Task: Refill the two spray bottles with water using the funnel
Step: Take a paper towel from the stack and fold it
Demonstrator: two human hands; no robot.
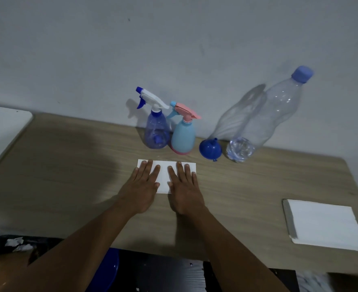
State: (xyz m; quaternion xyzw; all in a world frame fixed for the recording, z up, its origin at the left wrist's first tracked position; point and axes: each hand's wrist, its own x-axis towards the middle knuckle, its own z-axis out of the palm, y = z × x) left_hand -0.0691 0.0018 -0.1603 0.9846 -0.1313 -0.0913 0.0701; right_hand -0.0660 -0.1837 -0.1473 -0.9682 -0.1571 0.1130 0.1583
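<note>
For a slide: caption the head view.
Left hand and right hand flat on paper; blue sprayer, pink-topped sprayer, funnel, water bottle behind.

On bench (68, 175), fingers (146, 168) lie flat on paper sheet (165, 175). Beyond fingers, left to right: first spray bottle (156, 131), second spray bottle (183, 135), funnel (210, 149), water bottle (264, 119). Paper stack (323, 224) well right of fingers.

Against wall (173, 49), closely spaced: translucent blue spray bottle (156, 131), pale-blue pink-triggered spray bottle (183, 137), blue plastic funnel (210, 148), tall clear plastic water bottle (268, 114). Wooden tabletop (68, 161) to their left permits access.
</note>
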